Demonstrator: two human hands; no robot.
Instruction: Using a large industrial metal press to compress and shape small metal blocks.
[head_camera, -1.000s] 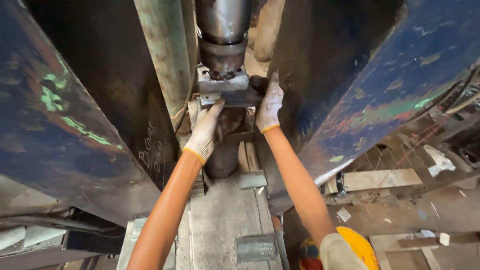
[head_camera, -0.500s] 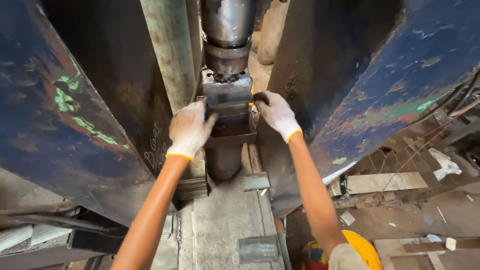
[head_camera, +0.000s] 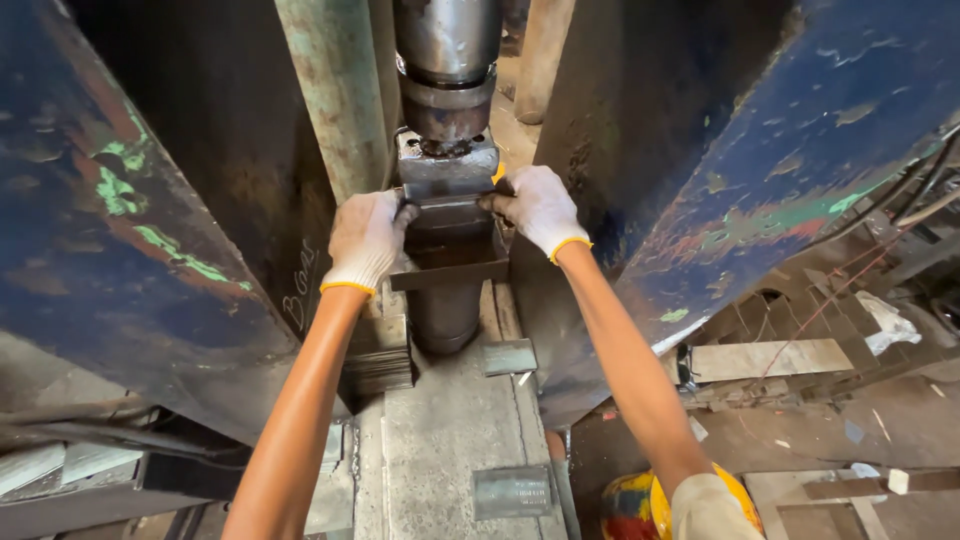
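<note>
At the bottom of the frame, one yellow hard hat (head_camera: 640, 505) lies beside the grey steel bed plate (head_camera: 450, 440), on which two small flat steel pieces rest: one (head_camera: 512, 492) low at centre, one (head_camera: 510, 356) nearer the column. A stack of thin steel plates (head_camera: 378, 355) sits at lower centre-left. Two bare forearms rise to mid-frame. The left hand (head_camera: 366, 238) and right hand (head_camera: 537, 208), each in a white knit glove with a yellow cuff, are closed on opposite sides of the dark square steel block stack (head_camera: 448, 225), which sits at centre frame atop a short round steel post (head_camera: 444, 315), directly beneath the polished cylindrical press ram (head_camera: 447, 60). Two blue-painted frame walls flank the work. Judged good practice: grip only the side faces, square the stack under the ram, and keep fingertips out from between the mating faces.
</note>
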